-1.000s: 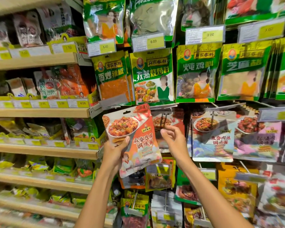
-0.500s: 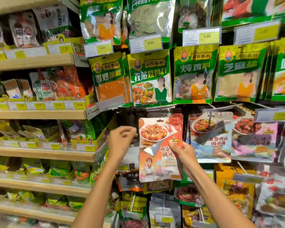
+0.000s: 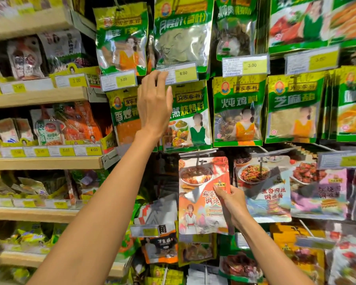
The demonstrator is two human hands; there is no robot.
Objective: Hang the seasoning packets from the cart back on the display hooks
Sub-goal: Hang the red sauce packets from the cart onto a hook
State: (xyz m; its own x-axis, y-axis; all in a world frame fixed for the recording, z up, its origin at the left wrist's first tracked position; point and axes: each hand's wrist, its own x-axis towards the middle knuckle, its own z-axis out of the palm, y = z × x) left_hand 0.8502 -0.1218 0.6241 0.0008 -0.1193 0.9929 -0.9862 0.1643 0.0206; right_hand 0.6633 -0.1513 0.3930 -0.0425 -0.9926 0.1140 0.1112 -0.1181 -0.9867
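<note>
Seasoning packet (image 3: 197,192), apparently on its hook (image 3: 200,161), in grip of right hand (image 3: 232,204); left hand (image 3: 154,108) straight-fingered, empty.

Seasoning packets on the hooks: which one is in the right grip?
The orange-red packet with the bowl picture, in the lower row; the right grip pinches its right edge.

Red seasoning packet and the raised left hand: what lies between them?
Head view: a green plastic packet picturing grilled food hangs between the left hand and the red seasoning packet.
</note>
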